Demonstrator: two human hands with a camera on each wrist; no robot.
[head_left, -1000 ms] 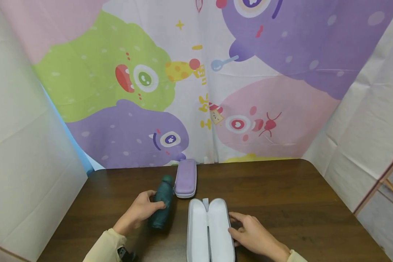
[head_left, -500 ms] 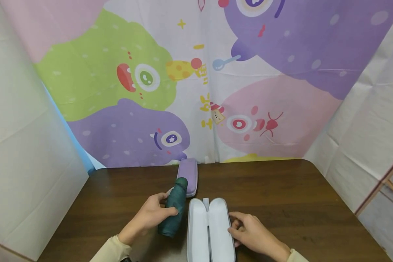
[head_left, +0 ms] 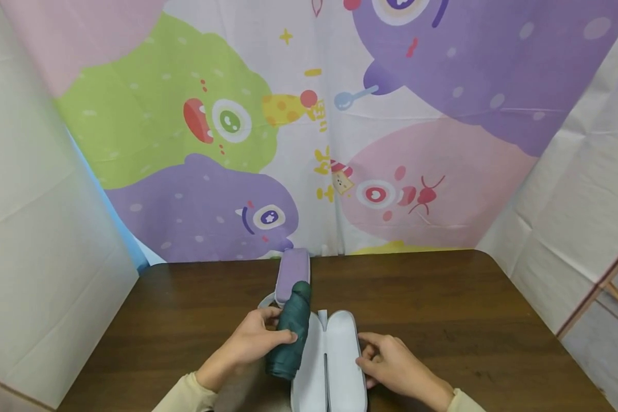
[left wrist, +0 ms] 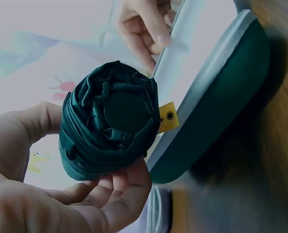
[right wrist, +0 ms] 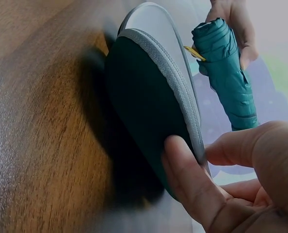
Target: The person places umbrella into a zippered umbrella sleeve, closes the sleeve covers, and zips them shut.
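A folded dark green umbrella (head_left: 294,320) is gripped by my left hand (head_left: 247,343), thumb on one side and fingers curled round the other. In the left wrist view its rolled end faces the camera, and a small yellow tag (left wrist: 168,117) sticks out at its side. The umbrella overlaps the left half of an unzipped long case (head_left: 344,360), which is pale inside. Its outer shell is dark green, with a grey zip edge (right wrist: 170,73). My right hand (head_left: 397,366) pinches the case's right rim between thumb and fingers.
Behind the umbrella, a purple zip case (head_left: 292,273) with a pale strap lies near the back edge of the brown wooden table (head_left: 417,297). A printed cartoon cloth (head_left: 309,143) hangs beyond the table, with white cloth on both sides.
My left hand has carried the umbrella rightward, from beside the purple case to over the left edge of the unzipped case. My right hand stays on the rim.
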